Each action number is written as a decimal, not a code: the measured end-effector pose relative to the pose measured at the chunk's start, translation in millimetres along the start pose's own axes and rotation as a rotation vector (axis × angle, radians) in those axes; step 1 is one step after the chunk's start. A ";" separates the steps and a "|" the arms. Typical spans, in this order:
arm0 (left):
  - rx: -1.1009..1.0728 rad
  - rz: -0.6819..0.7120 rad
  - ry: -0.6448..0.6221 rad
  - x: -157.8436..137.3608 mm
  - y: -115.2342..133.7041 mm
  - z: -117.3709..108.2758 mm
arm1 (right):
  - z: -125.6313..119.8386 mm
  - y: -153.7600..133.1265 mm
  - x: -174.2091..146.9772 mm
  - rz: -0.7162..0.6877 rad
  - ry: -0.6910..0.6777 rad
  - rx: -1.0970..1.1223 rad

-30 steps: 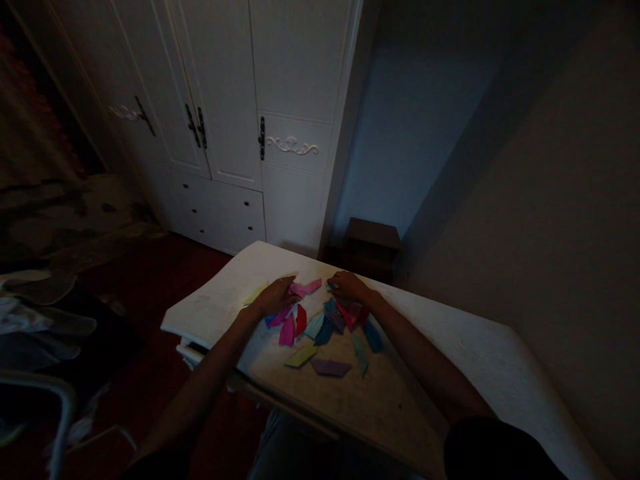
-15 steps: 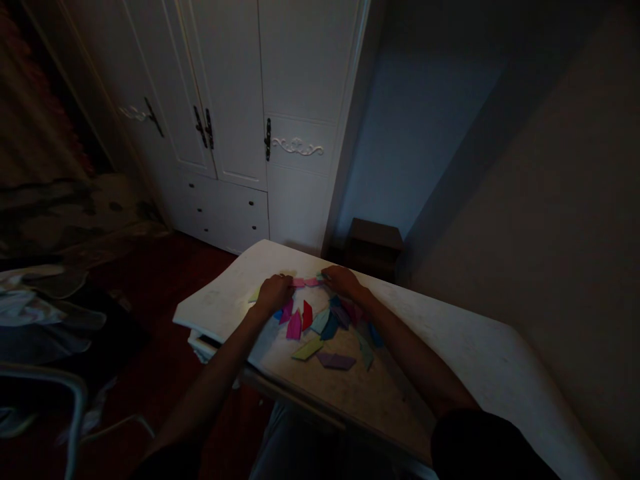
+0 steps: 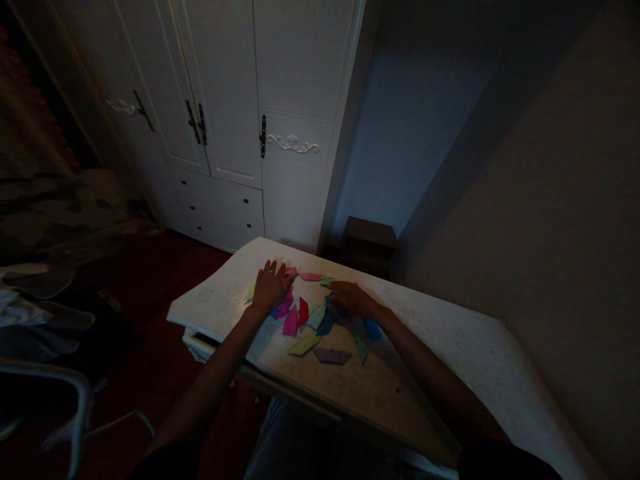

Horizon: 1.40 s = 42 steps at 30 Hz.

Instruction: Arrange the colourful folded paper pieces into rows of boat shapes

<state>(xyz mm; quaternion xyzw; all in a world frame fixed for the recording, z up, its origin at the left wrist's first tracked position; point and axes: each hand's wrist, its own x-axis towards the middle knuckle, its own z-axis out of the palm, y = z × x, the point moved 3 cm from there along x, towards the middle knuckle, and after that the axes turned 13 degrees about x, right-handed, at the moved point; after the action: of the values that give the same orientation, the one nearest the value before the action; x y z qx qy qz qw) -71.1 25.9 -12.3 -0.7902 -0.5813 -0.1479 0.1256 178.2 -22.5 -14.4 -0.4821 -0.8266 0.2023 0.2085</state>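
Several flat, folded-looking paper pieces in many colours lie on the white tabletop. My left hand [image 3: 270, 285] rests at the left of them, fingers spread flat, beside a pink piece [image 3: 291, 271]. Another pink piece [image 3: 311, 277] and a light green piece [image 3: 327, 282] line up along the far side. Close to the light green one, my right hand [image 3: 351, 299] reaches over the pile with fingers stretched out, partly covering pieces beneath. Nearer to me are a red piece [image 3: 303, 311], a magenta piece [image 3: 291, 322], a yellow-green piece [image 3: 304, 345] and a purple piece [image 3: 333, 357].
The white table [image 3: 445, 327] stretches off to the right, its front edge before my legs. A white wardrobe [image 3: 295, 193] and a small brown cabinet [image 3: 370, 233] stand beyond it. At the lower left is a metal-framed chair [image 3: 75, 387] with cloth near it.
My left hand has let go of the pink piece and its fingers have spread. My right hand has drawn back from the far row towards me. The row's pieces now lie apart.
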 end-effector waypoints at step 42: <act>-0.136 0.344 0.003 -94.0 -22.2 -9.9 | 6.6 -6.8 -68.8 -0.054 0.006 0.121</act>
<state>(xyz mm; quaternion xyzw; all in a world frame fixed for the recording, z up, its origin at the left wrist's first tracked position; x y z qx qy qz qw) -119.5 -54.2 -38.3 -0.8844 -0.4260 -0.1644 0.0961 200.6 -87.1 -26.6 -0.4466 -0.8249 0.2449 0.2452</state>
